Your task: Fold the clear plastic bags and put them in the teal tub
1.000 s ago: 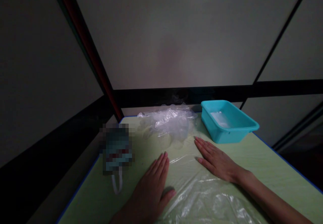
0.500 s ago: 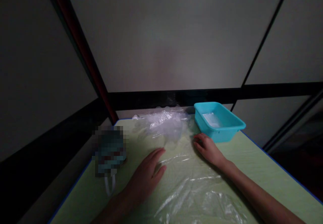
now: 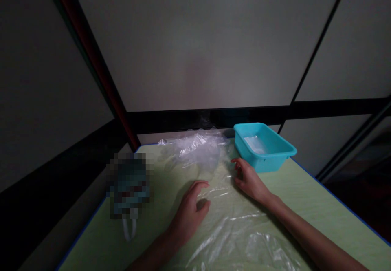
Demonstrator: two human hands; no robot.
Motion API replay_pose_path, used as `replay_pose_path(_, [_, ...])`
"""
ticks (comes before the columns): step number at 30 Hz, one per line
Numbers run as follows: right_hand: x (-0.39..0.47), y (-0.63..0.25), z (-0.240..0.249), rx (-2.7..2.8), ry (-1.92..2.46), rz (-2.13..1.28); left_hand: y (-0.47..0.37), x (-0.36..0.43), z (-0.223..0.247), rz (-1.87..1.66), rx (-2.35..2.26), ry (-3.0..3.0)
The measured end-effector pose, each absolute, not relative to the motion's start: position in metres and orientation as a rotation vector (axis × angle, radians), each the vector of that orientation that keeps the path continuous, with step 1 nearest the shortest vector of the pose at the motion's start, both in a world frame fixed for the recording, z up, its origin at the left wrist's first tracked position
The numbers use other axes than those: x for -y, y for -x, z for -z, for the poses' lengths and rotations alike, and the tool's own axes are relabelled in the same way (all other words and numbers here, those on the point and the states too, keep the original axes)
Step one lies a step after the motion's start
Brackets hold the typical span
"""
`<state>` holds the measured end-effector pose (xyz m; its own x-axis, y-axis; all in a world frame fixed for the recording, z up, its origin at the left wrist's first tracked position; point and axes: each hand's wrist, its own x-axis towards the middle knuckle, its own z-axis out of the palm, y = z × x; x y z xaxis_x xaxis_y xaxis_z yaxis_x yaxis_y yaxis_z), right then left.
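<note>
A thin clear plastic sheet (image 3: 226,218) lies spread and wrinkled over the green table, its far part bunched into a crumpled heap (image 3: 198,146) near the back edge. My left hand (image 3: 192,210) is over the sheet's left side, thumb and fingers curved and apart, holding nothing. On the sheet's right side, just in front of a turquoise basket, is my right hand (image 3: 247,179); its fingers are bent and apart, with nothing seen between them. Whether the fingertips touch the plastic cannot be made out.
The turquoise basket (image 3: 269,163) stands at the back right with a whitish item inside. A blurred-out dark object with a white loop (image 3: 130,226) lies at the left. Pale panels with a black band rise behind the table (image 3: 308,206).
My left hand has moved right and its fingers have curled more. My right hand's fingers have lifted and bent slightly. The view has shifted a little.
</note>
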<state>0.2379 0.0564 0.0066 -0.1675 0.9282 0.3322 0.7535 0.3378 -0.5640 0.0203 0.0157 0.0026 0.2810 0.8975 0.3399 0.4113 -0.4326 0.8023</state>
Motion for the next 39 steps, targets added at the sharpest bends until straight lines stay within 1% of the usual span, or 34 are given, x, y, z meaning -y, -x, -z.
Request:
replay_pose_path(7, [-0.053,-0.241,-0.011,1.987,1.406,-0.447,-0.020,-0.017,-0.007,-1.089,-1.140,-1.961])
replay_pose_path(14, [-0.041,-0.242,-0.038,1.933,1.236,-0.576,-0.021,-0.017,-0.008,-1.077,-1.132,-1.962])
replay_pose_path(17, [-0.033,-0.246,-0.048,1.987,1.100,-0.784,-0.020,-0.018,-0.007,-1.065,-1.134,-1.969])
replay_pose_path(21, [-0.021,-0.255,-0.061,2.268,0.907,-1.163,-0.020,-0.016,-0.006,-1.011,-1.142,-2.016])
replay_pose_path(23, [-0.017,-0.259,-0.068,2.343,0.902,-1.212,-0.020,-0.013,-0.007,-0.934,-1.148,-2.119])
replay_pose_path(26, [-0.016,-0.261,-0.074,2.311,0.950,-1.171,-0.020,-0.006,-0.013,-0.776,-1.115,-2.355])
replay_pose_path(29, [-0.018,-0.256,-0.069,2.223,0.955,-1.180,-0.021,0.000,-0.020,-0.625,-1.035,-2.516])
replay_pose_path(33, [-0.021,-0.247,-0.051,2.130,0.972,-1.289,-0.022,0.001,-0.023,-0.505,-1.002,-2.562])
replay_pose_path(39, [-0.025,-0.248,-0.041,1.947,0.992,-1.511,-0.023,0.000,-0.021,-0.515,-1.011,-2.535])
